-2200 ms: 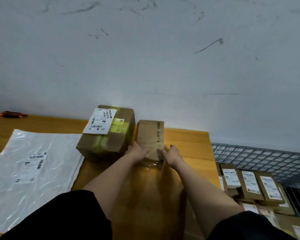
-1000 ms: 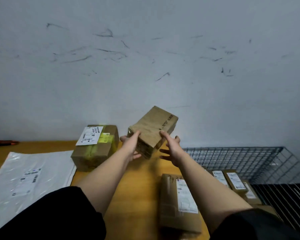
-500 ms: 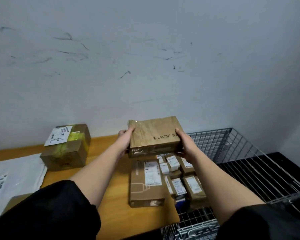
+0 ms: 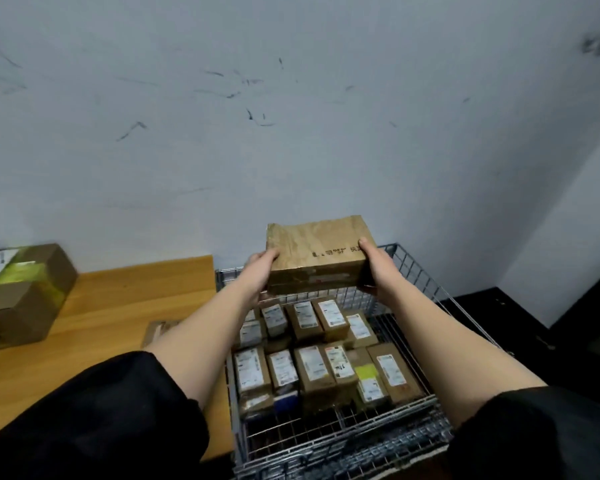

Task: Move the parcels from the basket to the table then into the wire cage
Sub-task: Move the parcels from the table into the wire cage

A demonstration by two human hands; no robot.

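- My left hand (image 4: 261, 271) and right hand (image 4: 378, 268) grip one crumpled brown paper-wrapped parcel (image 4: 317, 254) between them, one at each short end, thumbs on the top face and fingers curled underneath; the fingers themselves are mostly hidden by the parcel.
- I hold that parcel in the air above the far end of the grey wire cage (image 4: 416, 271), touching nothing but my hands; dark print runs along its top face near my right thumb, too blurred to read.
- Inside the cage I count about a dozen small brown cardboard parcels with white labels (image 4: 312, 365), packed in two rough rows, five or so in the far row and six or seven in the near one; the exact count is uncertain where my left forearm covers them.
- One of the near-row parcels carries a yellow-green sticker (image 4: 365, 371).
- The orange-brown wooden table (image 4: 118, 306) stands just beside the cage, on its left.
- On the table I count two more parcels: one large brown cardboard box with yellow-green tape and a white label (image 4: 21, 292) at the far left, and one flat brown parcel (image 4: 158, 330) partly hidden behind my left forearm.
- Both of my sleeves are black and pushed up to the elbows.
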